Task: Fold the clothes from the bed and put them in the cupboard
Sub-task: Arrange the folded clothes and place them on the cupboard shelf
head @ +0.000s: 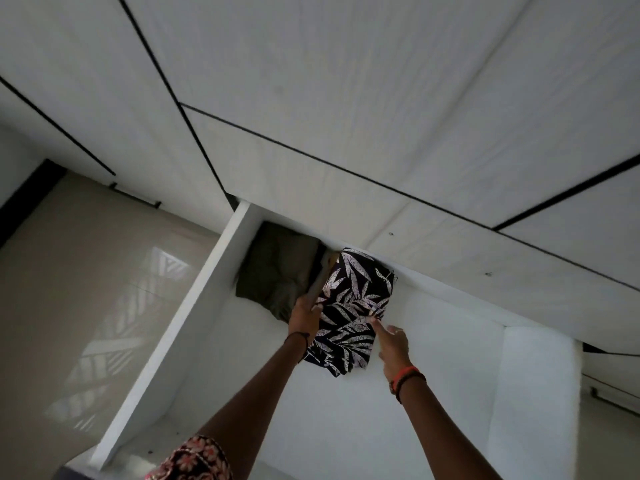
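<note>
Head view showed the white cupboard [346, 133] with its open compartment [450, 358], both arms stretched into it. A folded leaf-print garment [349, 306] sat inside, just beside a blurred olive garment [277, 271]. The left grip [304, 317] curled round the leaf-print's left edge; the right grip [393, 344], fingers straight, touched its right edge.

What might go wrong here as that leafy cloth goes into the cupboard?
1. The folded leaf-print cloth looks only partly in; its near end sags, so it may slip out or unfold if the left hand lets go early.
2. It sits tight beside the olive cloth; pushing with the right hand could rumple that one.
</note>
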### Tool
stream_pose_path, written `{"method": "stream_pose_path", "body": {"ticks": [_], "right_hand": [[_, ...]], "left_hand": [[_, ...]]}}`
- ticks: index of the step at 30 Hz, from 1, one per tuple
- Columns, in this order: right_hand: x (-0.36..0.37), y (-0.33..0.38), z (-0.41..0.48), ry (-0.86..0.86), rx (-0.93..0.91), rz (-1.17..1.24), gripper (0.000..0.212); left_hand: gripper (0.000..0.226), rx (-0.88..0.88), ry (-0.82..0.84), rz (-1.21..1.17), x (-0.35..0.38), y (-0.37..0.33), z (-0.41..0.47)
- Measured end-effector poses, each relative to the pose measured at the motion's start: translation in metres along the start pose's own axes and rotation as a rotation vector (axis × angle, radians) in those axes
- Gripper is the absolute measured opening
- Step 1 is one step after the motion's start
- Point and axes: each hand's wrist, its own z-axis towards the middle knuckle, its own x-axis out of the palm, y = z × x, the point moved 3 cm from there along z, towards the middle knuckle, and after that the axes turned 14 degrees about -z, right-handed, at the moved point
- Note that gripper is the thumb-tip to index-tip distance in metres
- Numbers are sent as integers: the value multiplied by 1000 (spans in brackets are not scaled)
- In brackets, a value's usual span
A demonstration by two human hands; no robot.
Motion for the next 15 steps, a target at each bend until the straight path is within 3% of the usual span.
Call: {"method": "stream_pose_path", "body": {"ticks": [7,15], "right_hand": [[8,16,-89,204,-142,-72,29],[79,48,-237,431,-327,-215,32]], "left_hand": [[44,-40,-109,-267,-67,15,-81],[35,-34,-279,-644,-194,1,-206]]}}
